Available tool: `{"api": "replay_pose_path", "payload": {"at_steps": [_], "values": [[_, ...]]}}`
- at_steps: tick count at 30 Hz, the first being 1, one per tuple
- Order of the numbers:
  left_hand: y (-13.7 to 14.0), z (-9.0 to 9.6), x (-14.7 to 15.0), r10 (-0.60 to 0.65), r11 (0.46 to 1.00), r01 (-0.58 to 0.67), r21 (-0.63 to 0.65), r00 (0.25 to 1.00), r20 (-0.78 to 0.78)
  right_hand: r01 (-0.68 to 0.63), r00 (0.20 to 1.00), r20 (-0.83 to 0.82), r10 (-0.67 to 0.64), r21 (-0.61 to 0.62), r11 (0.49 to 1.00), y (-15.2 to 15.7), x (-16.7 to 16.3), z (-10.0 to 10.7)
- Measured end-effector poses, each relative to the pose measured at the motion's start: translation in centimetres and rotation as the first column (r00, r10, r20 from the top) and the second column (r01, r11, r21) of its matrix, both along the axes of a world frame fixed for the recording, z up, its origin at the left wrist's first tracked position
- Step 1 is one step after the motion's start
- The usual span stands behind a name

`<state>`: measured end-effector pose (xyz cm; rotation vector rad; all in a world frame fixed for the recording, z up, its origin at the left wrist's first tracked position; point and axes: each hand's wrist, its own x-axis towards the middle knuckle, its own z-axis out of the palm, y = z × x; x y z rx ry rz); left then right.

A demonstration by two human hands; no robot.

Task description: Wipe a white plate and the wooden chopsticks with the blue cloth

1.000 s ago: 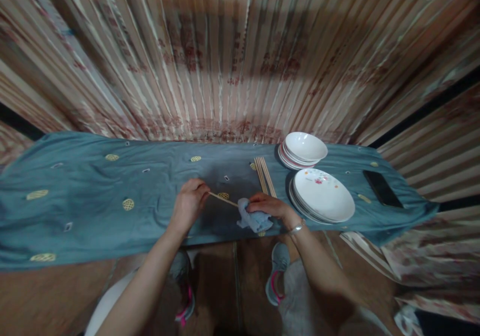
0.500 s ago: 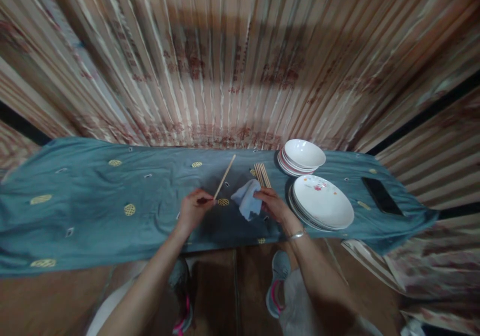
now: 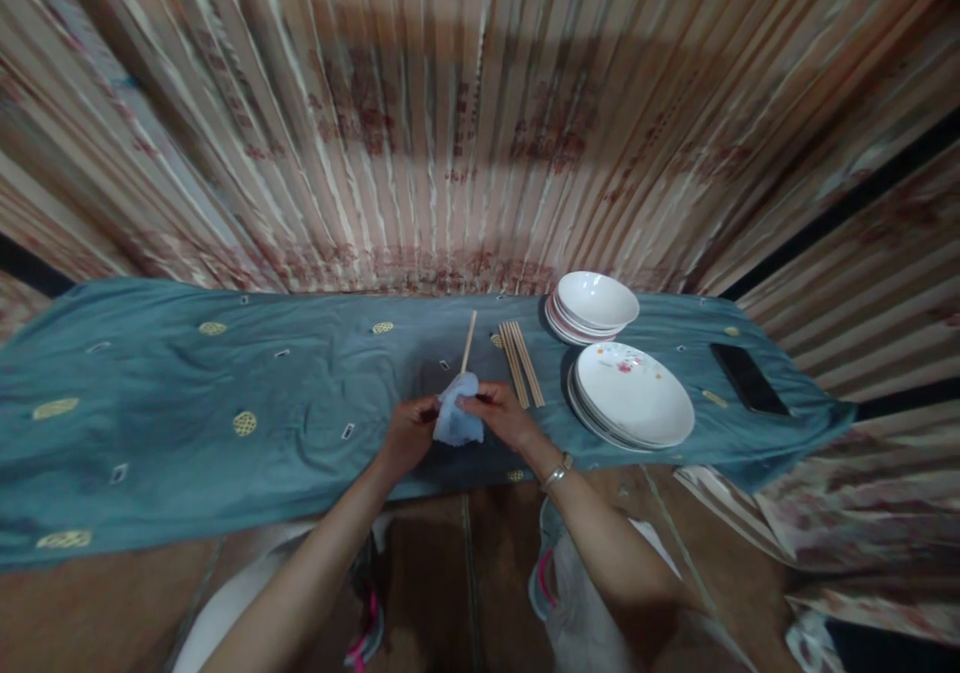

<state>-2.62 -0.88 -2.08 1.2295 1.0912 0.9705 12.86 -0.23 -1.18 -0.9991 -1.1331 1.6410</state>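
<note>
A light blue cloth (image 3: pixel 459 418) is wrapped round the lower part of a wooden chopstick (image 3: pixel 469 341), whose upper end sticks out away from me. My right hand (image 3: pixel 504 413) is closed on the cloth, pinching it around the stick. On the other side, my left hand (image 3: pixel 410 433) is closed at the chopstick's lower end, which the cloth and fingers hide. Just beyond my right hand, several more chopsticks (image 3: pixel 520 361) lie side by side on the table.
A stack of white bowls (image 3: pixel 597 301) stands at the back right, with a stack of flowered plates (image 3: pixel 637 398) in front. A black phone (image 3: pixel 750 379) lies further right. The teal tablecloth (image 3: pixel 172 383) covers a narrow table before a curtain (image 3: pixel 420 153).
My right hand has brought the cloth left onto the chopstick and wrapped it. The stick now stands steeper, and my hands are close together. The view has shifted slightly.
</note>
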Motion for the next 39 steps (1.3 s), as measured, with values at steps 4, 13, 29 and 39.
{"api": "replay_pose_path", "payload": {"at_steps": [4,13,29,39], "values": [[-0.3,-0.1,0.2,-0.024,0.999,0.022,-0.023,0.996,-0.083,0.084,0.996,-0.036,-0.084,0.003,0.996,0.5,0.7,0.1],[-1.0,-0.2,0.8,-0.153,0.977,0.131,-0.167,0.980,-0.125,0.283,0.946,-0.161,-0.281,-0.013,0.959,2.2,3.4,1.4],[-1.3,-1.5,0.9,-0.189,0.969,0.187,-0.163,0.982,0.004,0.239,0.948,-0.210,-0.241,-0.033,0.970,2.3,3.4,1.1],[-0.5,-0.5,1.0,-0.119,0.988,0.123,-0.095,0.992,0.047,0.121,0.984,-0.128,-0.124,-0.032,0.992,1.2,1.5,0.3]]}}
